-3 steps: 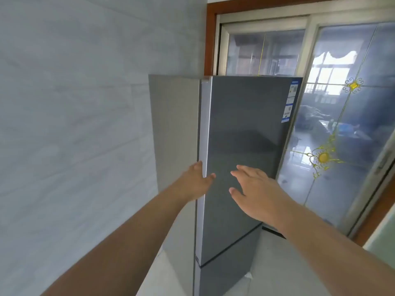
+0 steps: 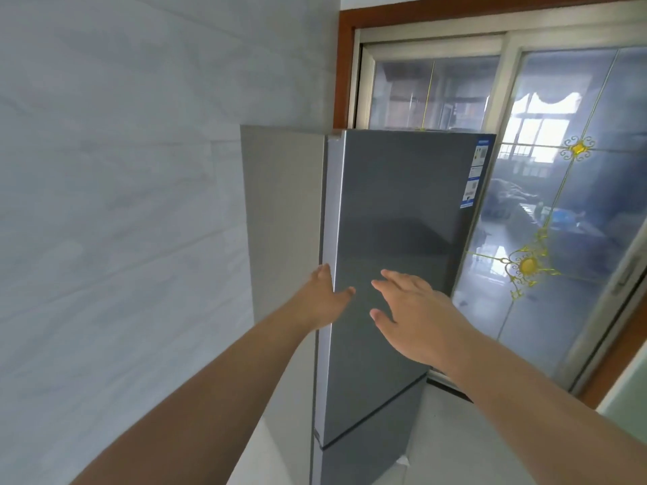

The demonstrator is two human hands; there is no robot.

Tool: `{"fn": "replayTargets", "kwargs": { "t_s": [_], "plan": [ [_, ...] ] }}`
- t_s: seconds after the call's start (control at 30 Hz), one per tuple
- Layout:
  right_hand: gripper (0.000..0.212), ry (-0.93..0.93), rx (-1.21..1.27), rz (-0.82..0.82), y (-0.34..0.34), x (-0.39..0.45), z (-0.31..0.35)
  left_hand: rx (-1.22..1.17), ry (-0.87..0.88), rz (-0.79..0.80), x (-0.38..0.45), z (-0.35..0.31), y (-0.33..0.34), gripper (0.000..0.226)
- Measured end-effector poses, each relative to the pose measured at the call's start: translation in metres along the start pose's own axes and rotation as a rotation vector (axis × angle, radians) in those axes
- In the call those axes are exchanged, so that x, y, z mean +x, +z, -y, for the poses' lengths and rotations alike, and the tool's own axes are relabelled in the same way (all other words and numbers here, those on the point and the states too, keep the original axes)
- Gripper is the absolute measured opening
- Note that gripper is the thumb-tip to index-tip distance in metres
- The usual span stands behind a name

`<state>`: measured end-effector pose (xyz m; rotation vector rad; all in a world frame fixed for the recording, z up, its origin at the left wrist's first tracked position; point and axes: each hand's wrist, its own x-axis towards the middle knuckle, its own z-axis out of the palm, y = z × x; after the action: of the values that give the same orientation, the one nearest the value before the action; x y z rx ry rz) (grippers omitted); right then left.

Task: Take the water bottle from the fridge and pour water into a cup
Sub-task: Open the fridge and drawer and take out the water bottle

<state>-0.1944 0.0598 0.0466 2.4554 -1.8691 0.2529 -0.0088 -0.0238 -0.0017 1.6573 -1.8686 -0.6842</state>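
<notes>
Reaching forward, the left hand [image 2: 324, 302] has its fingers hooked round the left edge of the fridge's upper door [image 2: 395, 260], thumb lying on the front face; it grips that edge, though the fingertips are hidden behind it, so how deep the hold goes is hard to say. The right hand [image 2: 416, 316] hovers flat and wide just in front of the same door, fingers straight, holding nothing. The fridge [image 2: 283, 218] is shut, both doors flush, so the water bottle is presumably inside and out of view; no cup shows either. Beyond stand the grey wall [image 2: 122, 204] at left and a sliding glass door [image 2: 567, 239] just beside the fridge at right.

The risk lies in the pull: a shallow fingertip hold could slip off the smooth edge against the seal, and a door swung hard could strike the glass close beside it.
</notes>
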Motion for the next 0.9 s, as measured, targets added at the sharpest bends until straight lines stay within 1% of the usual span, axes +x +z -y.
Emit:
{"fn": "replayTargets", "kwargs": {
  "t_s": [0.07, 0.13, 0.17, 0.3, 0.43, 0.53, 0.6, 0.8, 0.9],
  "plan": [
    [0.060, -0.007, -0.014, 0.019, 0.000, 0.011, -0.006, -0.055, -0.031, -0.002, 0.015, -0.005, 0.007, 0.072],
    [0.058, -0.016, -0.009, 0.021, 0.002, 0.020, -0.014, -0.142, -0.008, -0.018, 0.026, -0.008, 0.016, 0.063],
    [0.056, -0.010, -0.003, 0.024, 0.001, 0.023, -0.018, -0.179, 0.001, -0.023, 0.031, -0.008, 0.022, 0.061],
    [0.050, -0.022, -0.006, -0.014, 0.002, 0.033, -0.036, -0.273, -0.115, -0.092, 0.044, -0.013, 0.039, 0.075],
    [0.049, -0.025, -0.007, -0.032, 0.002, 0.037, -0.049, -0.447, -0.154, -0.236, 0.051, -0.012, 0.050, 0.071],
    [0.051, -0.067, 0.025, -0.038, 0.001, 0.039, -0.047, -0.548, -0.190, -0.215, 0.053, -0.008, 0.049, 0.079],
    [0.054, -0.114, 0.035, -0.051, -0.001, 0.041, -0.040, -0.603, -0.205, -0.179, 0.054, -0.005, 0.044, 0.078],
    [0.054, -0.199, 0.013, -0.099, -0.005, 0.056, -0.012, -0.607, -0.167, -0.137, 0.045, -0.007, 0.040, 0.070],
    [0.053, -0.212, 0.003, -0.081, -0.005, 0.062, -0.001, -0.500, -0.107, -0.116, 0.036, -0.008, 0.049, 0.073]
  ]
}}
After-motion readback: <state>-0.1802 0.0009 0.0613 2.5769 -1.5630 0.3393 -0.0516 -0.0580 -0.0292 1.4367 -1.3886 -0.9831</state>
